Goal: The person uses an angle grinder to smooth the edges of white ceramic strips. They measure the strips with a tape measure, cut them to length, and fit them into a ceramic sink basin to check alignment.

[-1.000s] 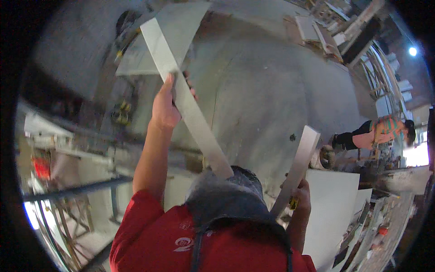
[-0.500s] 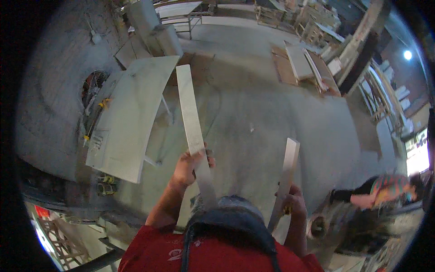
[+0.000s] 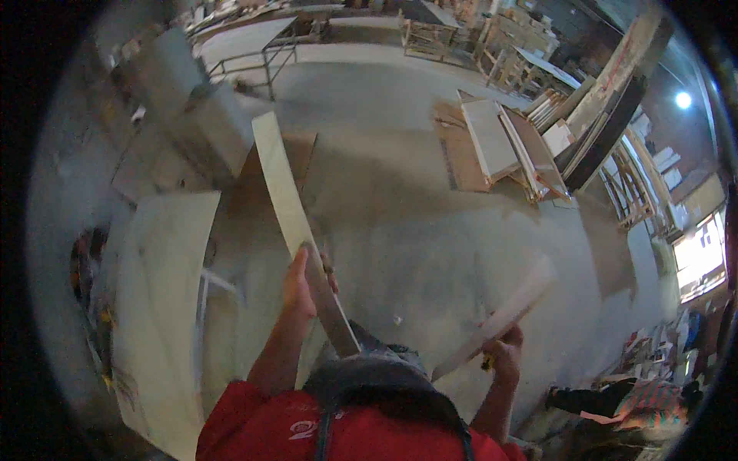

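Grip curled, left hand (image 3: 300, 290) clasps pale board (image 3: 281, 188), right hand (image 3: 506, 348) blurred board (image 3: 507, 309).

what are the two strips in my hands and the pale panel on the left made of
Left strip: probably wood or engineered board, pale and matte; flat face, straight edges, no clear grain. Right strip: likely similar, pale, but blur hides its surface. Left panel: perhaps painted or laminated board; it looks flat, pale and smooth.

We found the board (image 3: 503, 311) in the right hand (image 3: 505, 352) motion-blurred; we could not identify the yellow item (image 3: 106, 316) along the tabletop (image 3: 165, 307)'s left edge.
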The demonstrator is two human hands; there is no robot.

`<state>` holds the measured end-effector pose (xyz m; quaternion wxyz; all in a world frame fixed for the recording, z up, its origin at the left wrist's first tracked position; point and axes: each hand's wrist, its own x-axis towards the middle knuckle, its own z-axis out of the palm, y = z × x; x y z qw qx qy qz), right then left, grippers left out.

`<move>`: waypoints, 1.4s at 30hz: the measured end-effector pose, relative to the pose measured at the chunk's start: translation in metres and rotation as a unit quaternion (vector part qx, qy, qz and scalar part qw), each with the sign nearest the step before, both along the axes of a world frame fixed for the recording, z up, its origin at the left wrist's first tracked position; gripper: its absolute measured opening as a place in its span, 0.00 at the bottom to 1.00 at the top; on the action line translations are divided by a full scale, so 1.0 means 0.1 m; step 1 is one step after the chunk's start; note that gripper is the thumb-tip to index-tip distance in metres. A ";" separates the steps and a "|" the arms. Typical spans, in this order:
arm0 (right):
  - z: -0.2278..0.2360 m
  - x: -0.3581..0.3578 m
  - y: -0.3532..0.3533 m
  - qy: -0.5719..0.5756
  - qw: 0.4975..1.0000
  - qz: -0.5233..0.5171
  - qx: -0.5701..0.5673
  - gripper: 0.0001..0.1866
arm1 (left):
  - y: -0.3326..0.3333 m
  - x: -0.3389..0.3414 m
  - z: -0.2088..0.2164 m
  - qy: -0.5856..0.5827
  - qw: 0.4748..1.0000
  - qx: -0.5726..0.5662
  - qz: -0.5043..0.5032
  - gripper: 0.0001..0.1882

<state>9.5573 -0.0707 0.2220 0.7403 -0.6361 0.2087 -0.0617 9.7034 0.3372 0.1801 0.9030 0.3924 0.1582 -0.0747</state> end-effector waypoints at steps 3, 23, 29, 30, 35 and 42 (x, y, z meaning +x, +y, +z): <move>-0.13 0.94 -0.28 -0.076 0.995 -0.050 0.049 0.34 | 0.04 1.12 0.09 0.002 1.000 0.023 -0.012 0.26; -0.94 11.19 -0.42 -0.287 0.934 0.156 0.143 0.44 | 1.09 8.37 -1.47 -0.025 0.973 0.147 0.174 0.28; -1.15 13.42 -0.27 -0.263 0.954 0.122 0.077 0.43 | 1.14 11.38 -1.85 0.064 0.959 0.225 0.160 0.36; -1.12 13.69 -0.24 -0.222 0.969 0.080 0.076 0.41 | 1.12 11.77 -1.82 0.071 0.965 0.220 0.126 0.37; -1.32 15.67 -0.74 -0.068 0.982 0.175 0.006 0.26 | 0.97 14.11 -1.50 -0.058 0.972 0.228 0.008 0.37; -2.01 19.03 -0.52 -0.069 0.978 0.152 0.124 0.30 | 0.41 17.57 -1.56 -0.044 0.957 0.270 -0.094 0.38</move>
